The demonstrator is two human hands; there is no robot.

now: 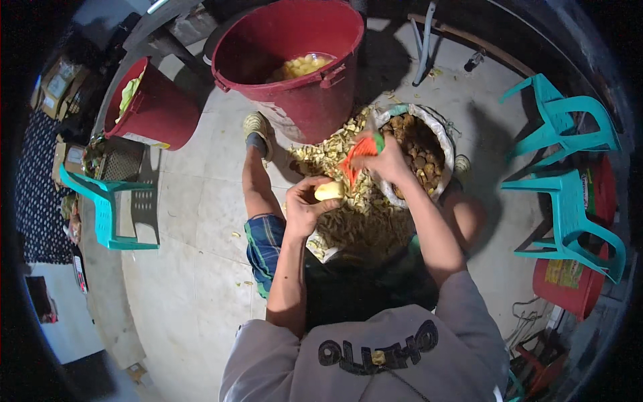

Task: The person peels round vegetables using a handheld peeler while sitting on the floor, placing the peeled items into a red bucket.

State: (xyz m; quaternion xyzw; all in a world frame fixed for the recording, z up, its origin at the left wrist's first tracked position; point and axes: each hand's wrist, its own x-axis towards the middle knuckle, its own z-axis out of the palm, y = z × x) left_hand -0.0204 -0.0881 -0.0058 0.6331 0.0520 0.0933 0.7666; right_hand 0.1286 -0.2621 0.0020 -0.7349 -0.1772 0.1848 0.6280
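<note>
My left hand [308, 206] is closed round a pale yellow peeled potato [329, 191], one end of it sticking out between thumb and fingers. To its right, my right hand [385, 164] grips an orange-and-green peeler [362, 153]; motion blurs its outline, and the blade cannot be made out. Peeler and potato are a little apart. Below both hands, a thick heap of potato peelings [335, 149] spreads over the floor between my legs. Beside my right forearm stands an open white sack [447, 144] full of brown unpeeled potatoes [422, 151].
A large red tub [308, 107] with peeled potatoes [305, 65] in liquid stands ahead. Another red bucket [167, 117] is at the left. Teal plastic chairs stand at the left [106, 211] and right [566, 214]. Near the far right wall lies a long pole [482, 43].
</note>
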